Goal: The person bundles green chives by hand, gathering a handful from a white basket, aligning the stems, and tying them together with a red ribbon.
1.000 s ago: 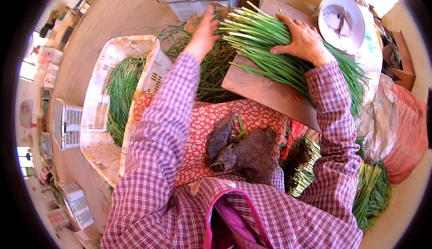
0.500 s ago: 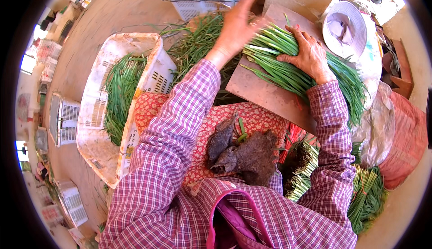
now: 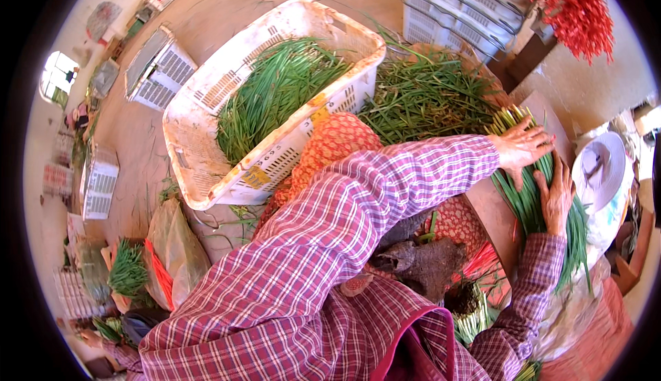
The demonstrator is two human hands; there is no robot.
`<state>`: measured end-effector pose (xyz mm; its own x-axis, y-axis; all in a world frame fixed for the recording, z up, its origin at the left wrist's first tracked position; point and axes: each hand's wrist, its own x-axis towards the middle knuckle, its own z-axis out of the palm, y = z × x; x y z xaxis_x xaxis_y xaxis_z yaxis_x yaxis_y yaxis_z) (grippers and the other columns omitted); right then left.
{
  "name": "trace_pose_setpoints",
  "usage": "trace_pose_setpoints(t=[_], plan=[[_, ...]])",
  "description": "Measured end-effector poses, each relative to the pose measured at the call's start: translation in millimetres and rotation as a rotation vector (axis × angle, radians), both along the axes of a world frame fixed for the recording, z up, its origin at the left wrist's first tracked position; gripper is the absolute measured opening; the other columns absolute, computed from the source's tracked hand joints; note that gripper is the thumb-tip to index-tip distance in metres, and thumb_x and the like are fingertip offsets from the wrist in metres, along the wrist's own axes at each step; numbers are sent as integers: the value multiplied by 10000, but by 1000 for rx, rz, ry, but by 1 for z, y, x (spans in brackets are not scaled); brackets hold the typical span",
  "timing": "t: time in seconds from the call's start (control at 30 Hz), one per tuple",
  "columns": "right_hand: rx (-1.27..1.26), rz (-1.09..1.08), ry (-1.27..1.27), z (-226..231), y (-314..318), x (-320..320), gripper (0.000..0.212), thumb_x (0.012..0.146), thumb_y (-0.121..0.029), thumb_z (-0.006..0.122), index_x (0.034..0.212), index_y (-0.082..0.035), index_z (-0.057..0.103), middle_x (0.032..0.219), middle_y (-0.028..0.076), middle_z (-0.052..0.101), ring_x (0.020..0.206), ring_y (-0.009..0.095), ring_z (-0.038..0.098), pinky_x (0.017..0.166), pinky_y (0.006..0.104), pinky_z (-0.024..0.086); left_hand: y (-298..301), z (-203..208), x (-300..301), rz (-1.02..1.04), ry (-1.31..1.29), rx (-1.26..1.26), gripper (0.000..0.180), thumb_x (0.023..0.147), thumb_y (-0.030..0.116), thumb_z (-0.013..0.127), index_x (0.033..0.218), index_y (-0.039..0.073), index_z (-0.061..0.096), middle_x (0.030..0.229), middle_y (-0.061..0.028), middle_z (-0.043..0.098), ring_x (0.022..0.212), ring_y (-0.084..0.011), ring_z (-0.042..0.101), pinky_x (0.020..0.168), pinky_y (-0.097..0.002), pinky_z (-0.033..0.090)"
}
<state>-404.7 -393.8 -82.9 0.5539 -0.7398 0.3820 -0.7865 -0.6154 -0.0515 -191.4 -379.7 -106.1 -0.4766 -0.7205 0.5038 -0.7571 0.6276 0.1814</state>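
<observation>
Sleeves (image 3: 310, 243) of purple-and-white checked cloth are being worn, and on the lap a dark, rough cloth (image 3: 430, 264) is being supported over a red floral cloth (image 3: 458, 226). A bundle of green stalks (image 3: 529, 205) is being supported by a brown board (image 3: 492, 219) at the right, its pale ends being pointed toward the stacked crates and its leaves being draped past the board's edge. The bundle's pale-ended part is being covered by the left hand (image 3: 525, 148), whose fingers are being held spread and whose thumb is being kept apart from them. Just beside it, the leafier part is being touched by the right hand (image 3: 556, 198), its fingers being held extended and its thumb likewise apart; how firmly the bundle is being pressed cannot be told.

Beyond the left sleeve, loose greens (image 3: 282, 92) are being held in a stained white basket (image 3: 272, 154), and beside it a heap of loose leaves (image 3: 427, 102) is being exposed. Past the board, a pale brimmed hat (image 3: 601, 167) is being displayed. Farther off, stacked white crates (image 3: 454, 9) are being partly cut off by the view's upper edge, and red strands (image 3: 575, 13) are being shown in a thick cluster near a wall.
</observation>
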Motion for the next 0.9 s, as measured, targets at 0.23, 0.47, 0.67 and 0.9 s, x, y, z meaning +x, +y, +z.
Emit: trace_pose_setpoints(t=[0.23, 0.47, 0.67, 0.9], plan=[[26, 114, -259, 64, 26, 37, 638, 925, -331, 665, 1465, -86, 430, 1424, 177, 493, 1315, 348, 461, 1115, 449, 326, 91, 100, 166, -7, 182, -87, 579, 831, 440, 733, 1272, 81, 624, 1314, -160, 573, 1226, -325, 531, 1056, -416, 419], [626, 491, -715, 34, 116, 247, 298, 912, -85, 650, 1196, 4, 642, 1071, 117, 697, 989, 180, 653, 885, 322, 517, 276, 0, 460, 1188, 565, 380, 396, 842, 379, 714, 1062, 50, 732, 999, -116, 739, 894, -188, 688, 825, -332, 535], [613, 872, -632, -49, 121, 432, 219, 919, -166, 647, 1083, -26, 686, 997, 129, 696, 932, 254, 668, 853, 377, 520, 286, -123, 521, 1396, 479, 439, 671, 761, 505, 762, 1124, -53, 675, 1111, -222, 683, 1001, -311, 666, 904, -377, 512], [315, 895, -498, -87, 130, 488, 140, 863, -260, 700, 867, -120, 708, 777, 6, 670, 725, 222, 615, 665, 355, 488, 247, -171, 577, 1515, 240, 426, 1120, 689, 631, 782, 1480, -24, 336, 1445, -299, 392, 1325, -433, 404, 1104, -497, 358]])
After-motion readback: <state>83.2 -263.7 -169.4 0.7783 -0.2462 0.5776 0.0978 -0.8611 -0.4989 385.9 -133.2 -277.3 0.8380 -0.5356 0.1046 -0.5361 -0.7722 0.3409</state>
